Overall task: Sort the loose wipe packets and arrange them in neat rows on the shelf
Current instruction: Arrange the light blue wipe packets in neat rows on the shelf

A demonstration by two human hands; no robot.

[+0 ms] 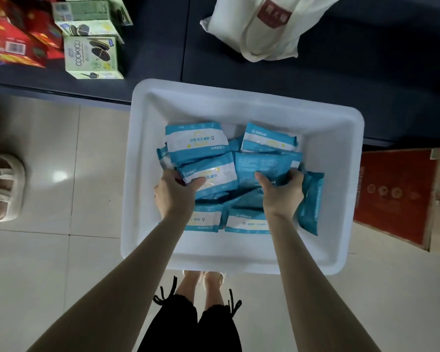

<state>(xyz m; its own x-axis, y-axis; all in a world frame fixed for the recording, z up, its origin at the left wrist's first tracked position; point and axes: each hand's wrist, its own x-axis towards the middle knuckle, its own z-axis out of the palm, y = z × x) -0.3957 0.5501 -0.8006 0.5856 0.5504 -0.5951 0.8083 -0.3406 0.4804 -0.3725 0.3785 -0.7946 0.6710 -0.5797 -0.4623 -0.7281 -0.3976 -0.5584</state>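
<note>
White plastic forms the deep bin that stands on the tiled floor, its far rim pushed against the edge of the dark shelf. All the wipe packets lie loose in the bin, overlapping at odd angles; none is on the shelf. They are blue and white with a yellow ring and Chinese print that reads upside down from this view and is too small to make out. One teal packet leans on edge against the bin's right wall.

Both arms reach down into the pile. The left hand grips the near edge of a front-up packet; its thumb lies across the white face and its fingers are tucked under the left side. The right hand holds a blue-backed packet, thumb on its lower edge and fingers curled round the packet's right end.

On the shelf, pale green COOKICO boxes show sandwich biscuits. Red boxes sit just left of them. A cream tote bag carries a red square label whose characters are blurred. A red carton stands on the floor to the right of the bin.
</note>
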